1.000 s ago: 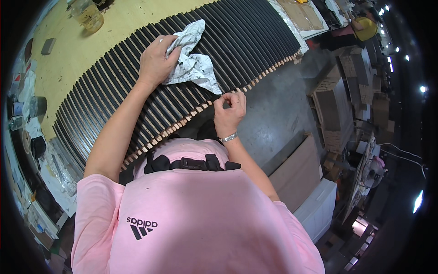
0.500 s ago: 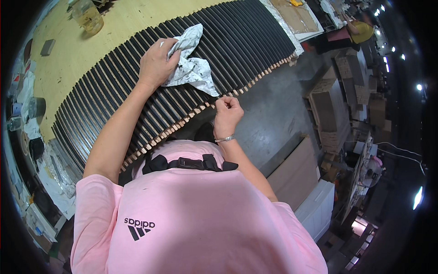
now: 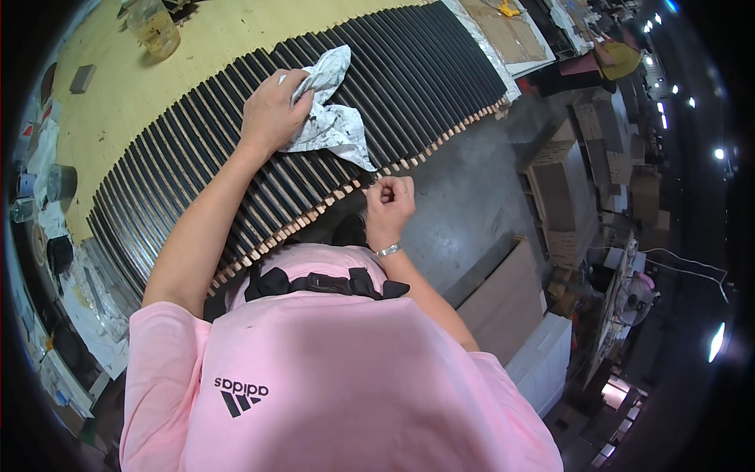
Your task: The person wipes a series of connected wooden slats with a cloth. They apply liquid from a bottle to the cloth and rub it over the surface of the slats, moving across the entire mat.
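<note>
Many narrow black strips (image 3: pixel 417 71) with bare wooden ends lie side by side in a long row across the table. My left hand (image 3: pixel 272 116) is closed on a crumpled white rag (image 3: pixel 334 130) with dark stains, which rests over the middle of the row. Just off the near ends of the strips is my right hand (image 3: pixel 391 206), its fingers curled together in a pinch. Whatever those fingertips hold, if anything, is too small to tell.
A yellowish tabletop (image 3: pixel 228 35) carries a clear container (image 3: pixel 153 31) and a small grey block (image 3: pixel 82 79). Stacked cardboard (image 3: pixel 562 197) stands on the floor at right, with a large brown panel (image 3: pixel 503 295) nearer. Another person (image 3: pixel 617 59) is at the far right.
My right hand has drawn back slightly toward me, away from the strip ends. My left hand and the rag have barely shifted.
</note>
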The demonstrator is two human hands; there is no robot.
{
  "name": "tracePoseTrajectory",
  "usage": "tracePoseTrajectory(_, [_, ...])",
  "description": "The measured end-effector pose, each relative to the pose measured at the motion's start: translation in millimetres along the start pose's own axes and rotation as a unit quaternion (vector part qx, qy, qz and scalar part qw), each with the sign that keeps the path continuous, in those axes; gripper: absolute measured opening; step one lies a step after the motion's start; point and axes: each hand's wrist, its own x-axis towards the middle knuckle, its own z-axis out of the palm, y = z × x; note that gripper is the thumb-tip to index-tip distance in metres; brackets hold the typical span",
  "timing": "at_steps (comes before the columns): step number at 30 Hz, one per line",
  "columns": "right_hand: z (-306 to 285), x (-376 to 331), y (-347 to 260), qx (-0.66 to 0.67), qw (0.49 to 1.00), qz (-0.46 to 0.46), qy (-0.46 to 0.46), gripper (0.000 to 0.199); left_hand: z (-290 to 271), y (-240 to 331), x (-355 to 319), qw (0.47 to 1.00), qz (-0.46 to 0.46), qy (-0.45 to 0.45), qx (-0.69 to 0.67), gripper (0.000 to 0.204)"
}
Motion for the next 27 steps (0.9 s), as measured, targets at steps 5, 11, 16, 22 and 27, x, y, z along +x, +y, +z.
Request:
tracePoseTrajectory(5, [-5, -3, -4, 0.023, 1.0, 0.016, -0.006, 0.004, 0, 1, 1, 1.0, -0.003, -0.01, 0.001, 0.028])
tracePoseTrajectory(11, [-7, 1, -6, -0.027, 1.0, -0.012, -0.008, 0.007, -3, 5, 0, 0.999, 0.049, 0.003, 0.01, 0.027])
tracePoseTrajectory(16, [-11, 6, -13, -0.058, 0.998, -0.018, -0.023, 0.007, -2, 5, -1, 0.998, 0.057, -0.003, 0.024, 0.026])
tracePoseTrajectory(22, [-12, 0, -8, -0.08, 0.996, 0.011, -0.022, 0.005, -3, 7, -1, 0.997, 0.071, -0.008, 0.027, 0.024])
tracePoseTrajectory(27, [-10, 2, -14, -0.091, 0.995, -0.008, -0.04, 0.004, -3, 7, -2, 0.997, 0.071, -0.016, 0.025, 0.024])
